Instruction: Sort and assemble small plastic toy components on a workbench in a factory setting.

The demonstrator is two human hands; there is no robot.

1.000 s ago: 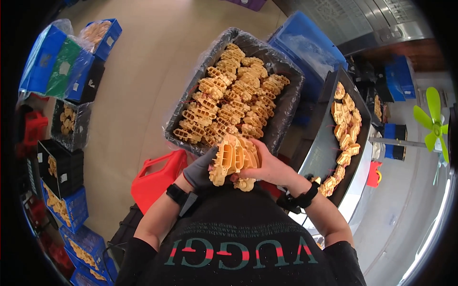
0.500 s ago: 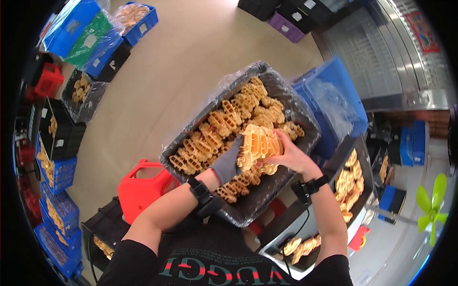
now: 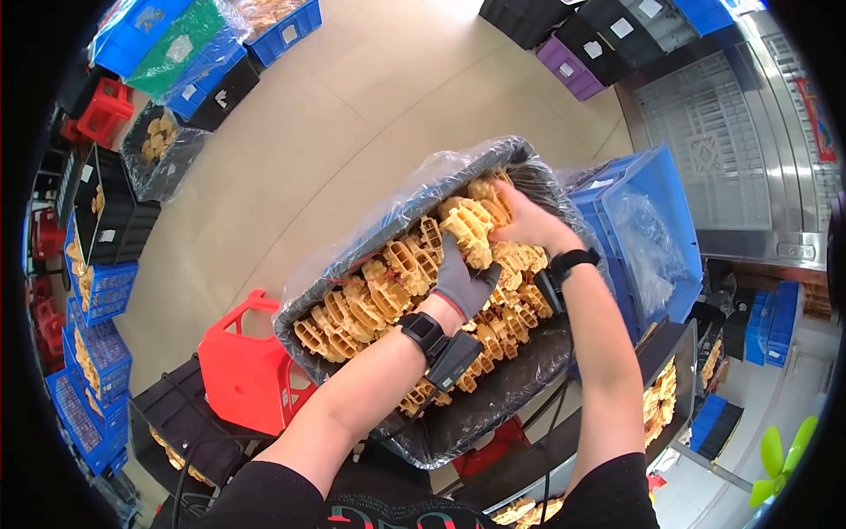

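Observation:
A black-lined bin (image 3: 564,361) in front of me holds rows of tan moulded pieces (image 3: 352,309) with openwork slots, stood on edge and packed together. At the bin's far end, my left hand (image 3: 463,280), in a grey glove, is closed around the near side of a small stack of these pieces (image 3: 469,231). My bare right hand (image 3: 533,220) grips the far right side of the same stack, its fingertips over a piece beside the far wall. The undersides of the held pieces are hidden. Both wrists carry black strapped devices.
Right of the bin stands a blue crate (image 3: 670,256) with clear plastic film inside. A red stool (image 3: 238,370) is at the left, near a black crate (image 3: 185,414). Blue crates (image 3: 101,353) line the left side. A green fan (image 3: 780,463) is at lower right.
Both hands have carried the stack away from me, down into the bin's far end. The right hand has gone farther up than the left. The view has shifted slightly.

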